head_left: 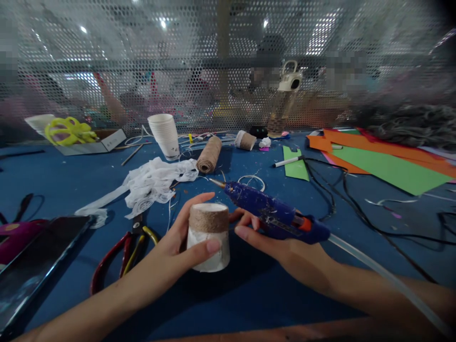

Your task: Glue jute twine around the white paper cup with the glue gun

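My left hand [180,240] is wrapped round an upside-down white paper cup [209,247] whose upper part is wound with brown twine. The cup stands on the blue table [249,294] in front of me. My right hand [274,244] grips a blue hot glue gun [270,211], its nozzle pointing up and left, just past the cup's top. My right fingertips touch the cup's right side. A clear glue stick juts from the gun's back toward the lower right.
Red-handled pliers [123,251] and a dark phone [32,266] lie left of the cup. Behind are white lace [149,183], a twine spool [209,154], stacked paper cups [164,135], yellow scissors [67,130], a marker [287,162], coloured paper [377,161] and black cables [342,199]. A mesh screen [228,61] closes the back.
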The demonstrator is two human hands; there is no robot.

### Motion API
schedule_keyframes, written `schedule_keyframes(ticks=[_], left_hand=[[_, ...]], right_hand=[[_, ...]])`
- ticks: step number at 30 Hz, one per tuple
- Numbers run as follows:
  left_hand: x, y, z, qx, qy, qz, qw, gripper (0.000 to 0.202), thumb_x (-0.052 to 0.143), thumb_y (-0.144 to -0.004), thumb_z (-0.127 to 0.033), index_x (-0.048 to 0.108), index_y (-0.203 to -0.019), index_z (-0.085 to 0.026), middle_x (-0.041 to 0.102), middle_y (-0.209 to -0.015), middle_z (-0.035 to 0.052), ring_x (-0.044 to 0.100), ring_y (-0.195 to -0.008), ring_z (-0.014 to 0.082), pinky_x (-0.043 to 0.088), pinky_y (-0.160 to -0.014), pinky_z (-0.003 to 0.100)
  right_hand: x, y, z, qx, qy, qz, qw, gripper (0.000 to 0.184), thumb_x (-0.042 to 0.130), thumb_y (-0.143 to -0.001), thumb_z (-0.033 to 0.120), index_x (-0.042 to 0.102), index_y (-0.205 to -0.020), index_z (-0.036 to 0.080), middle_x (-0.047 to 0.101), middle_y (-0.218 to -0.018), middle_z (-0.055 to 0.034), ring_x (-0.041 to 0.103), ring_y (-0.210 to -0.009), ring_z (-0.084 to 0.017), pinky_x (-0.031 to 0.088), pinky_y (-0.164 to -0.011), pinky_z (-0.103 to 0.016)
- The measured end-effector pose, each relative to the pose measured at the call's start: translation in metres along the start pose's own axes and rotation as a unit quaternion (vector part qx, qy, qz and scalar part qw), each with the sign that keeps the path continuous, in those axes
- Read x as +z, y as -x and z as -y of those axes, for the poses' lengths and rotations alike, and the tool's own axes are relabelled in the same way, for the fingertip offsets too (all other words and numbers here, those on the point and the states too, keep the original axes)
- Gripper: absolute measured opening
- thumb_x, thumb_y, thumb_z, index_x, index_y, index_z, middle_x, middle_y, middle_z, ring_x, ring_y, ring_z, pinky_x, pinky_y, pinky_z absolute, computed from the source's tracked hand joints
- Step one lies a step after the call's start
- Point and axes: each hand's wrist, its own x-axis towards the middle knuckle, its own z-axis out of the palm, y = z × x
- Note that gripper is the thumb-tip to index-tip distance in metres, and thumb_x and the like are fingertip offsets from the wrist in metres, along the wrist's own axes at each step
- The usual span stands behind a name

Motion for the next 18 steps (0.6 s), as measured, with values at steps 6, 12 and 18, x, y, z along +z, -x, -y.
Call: schedule_keyframes(ticks=[6,12,18], left_hand=[[0.0013,-0.002,0.0025,-0.01,0.018,-0.028,0.999,0.076,0.082,-0.083,-0.046,0.042,-0.147,-0.042,0.07,-0.141,-0.0019,0.062,-0.13,0.0257,0.05,-0.101,0.031],[0.0079,-0.0078,-0.0027,0.005,0.072,-0.15,0.986,0.067,0.085,-0.077,-0.035,0.055,-0.137,-0.031,0.075,-0.128,0.0004,0.063,-0.127,0.0279,0.051,-0.097,0.028],[0.0048,-0.0068,-0.0041,0.033,0.077,-0.152,0.985,0.059,0.085,-0.077,-0.034,0.058,-0.13,-0.028,0.077,-0.121,0.0007,0.067,-0.12,0.0259,0.053,-0.092,0.025]], right_hand=[[-0.0009,-0.0008,-0.0019,-0.019,0.01,-0.004,1.0,0.023,0.071,-0.088,0.033,0.056,-0.072,0.025,0.069,-0.084,0.0016,0.069,-0.079,-0.017,0.06,-0.077,-0.03],[0.0014,0.0035,-0.0076,-0.033,-0.033,-0.03,0.998,0.018,0.079,-0.083,0.029,0.061,-0.08,0.025,0.077,-0.093,0.0008,0.075,-0.084,-0.016,0.062,-0.078,-0.027],[-0.0067,0.0037,-0.007,-0.118,0.054,0.021,0.991,0.009,0.073,-0.09,0.021,0.069,-0.098,0.024,0.076,-0.092,0.0014,0.073,-0.08,-0.013,0.059,-0.074,-0.022]])
